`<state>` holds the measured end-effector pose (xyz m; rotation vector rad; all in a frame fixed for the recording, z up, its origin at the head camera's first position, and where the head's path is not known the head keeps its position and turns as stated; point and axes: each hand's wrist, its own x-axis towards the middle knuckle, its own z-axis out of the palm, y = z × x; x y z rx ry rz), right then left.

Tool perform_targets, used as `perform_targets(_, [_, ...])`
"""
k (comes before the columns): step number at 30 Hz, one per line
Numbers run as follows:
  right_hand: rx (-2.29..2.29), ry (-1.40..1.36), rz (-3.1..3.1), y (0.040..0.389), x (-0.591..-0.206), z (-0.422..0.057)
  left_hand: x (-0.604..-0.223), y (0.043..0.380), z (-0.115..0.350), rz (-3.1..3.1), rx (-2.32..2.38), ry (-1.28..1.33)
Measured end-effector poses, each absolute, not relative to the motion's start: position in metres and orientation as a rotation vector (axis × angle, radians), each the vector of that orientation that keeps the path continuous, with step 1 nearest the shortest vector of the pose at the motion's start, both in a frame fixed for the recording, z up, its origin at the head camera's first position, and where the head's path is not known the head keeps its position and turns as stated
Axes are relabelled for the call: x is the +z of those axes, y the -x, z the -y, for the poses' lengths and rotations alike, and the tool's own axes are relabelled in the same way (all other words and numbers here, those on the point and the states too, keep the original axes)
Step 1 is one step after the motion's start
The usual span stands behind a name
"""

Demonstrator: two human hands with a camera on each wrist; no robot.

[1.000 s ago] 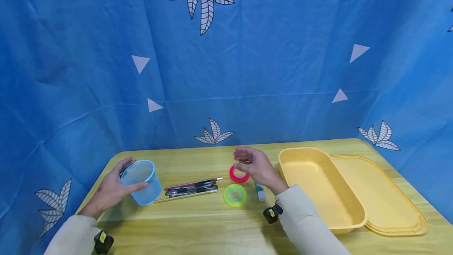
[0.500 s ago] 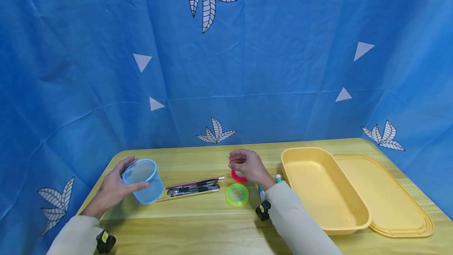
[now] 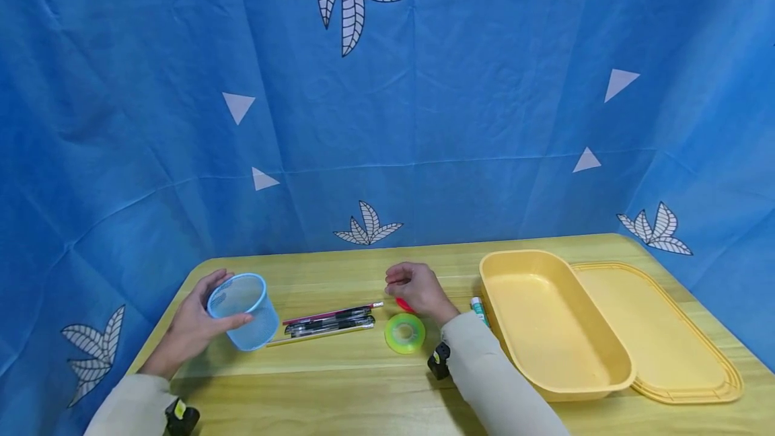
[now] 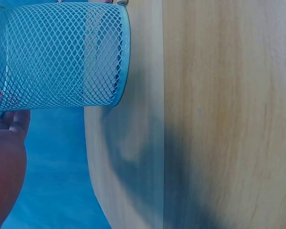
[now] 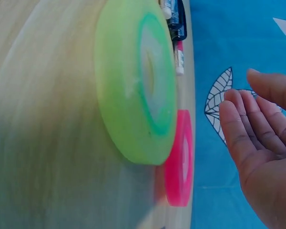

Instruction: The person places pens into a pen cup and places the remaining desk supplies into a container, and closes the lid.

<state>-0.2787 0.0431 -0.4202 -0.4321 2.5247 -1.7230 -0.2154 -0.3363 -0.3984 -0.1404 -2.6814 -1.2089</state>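
My left hand (image 3: 190, 321) grips a light blue mesh pen holder (image 3: 257, 330) by its upper part, thumb on the near side. In the left wrist view the pen holder (image 4: 62, 57) looks empty through the mesh, its base just above the table. My right hand (image 3: 419, 290) hovers with loosely bent fingers over a red tape roll (image 3: 403, 304), which it partly covers. Nothing is between its fingers in the right wrist view. A yellow-green tape roll (image 3: 392, 336) lies flat nearer to me. Between the hands lies a row of pens (image 3: 329, 323) and pencils.
A yellow plastic bin (image 3: 545, 315) stands on the right of the wooden table (image 3: 303, 395), with its matching lid (image 3: 654, 328) flat beside it. A glue stick (image 3: 478, 310) lies against the bin's left side. A blue patterned curtain (image 3: 454, 120) hangs behind the table.
My right hand has moved left and slightly lower, over the red tape roll. Its sleeve now hides one glue stick and uncovers another. The left hand keeps holding the pen holder in place.
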Motion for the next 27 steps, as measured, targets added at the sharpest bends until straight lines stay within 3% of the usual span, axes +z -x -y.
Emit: perform_targets(27, [-1.582,0.435,-2.446,0.287,-0.435,-0.021,-0.403,0.218,0.345,2.623,-1.336,0.321])
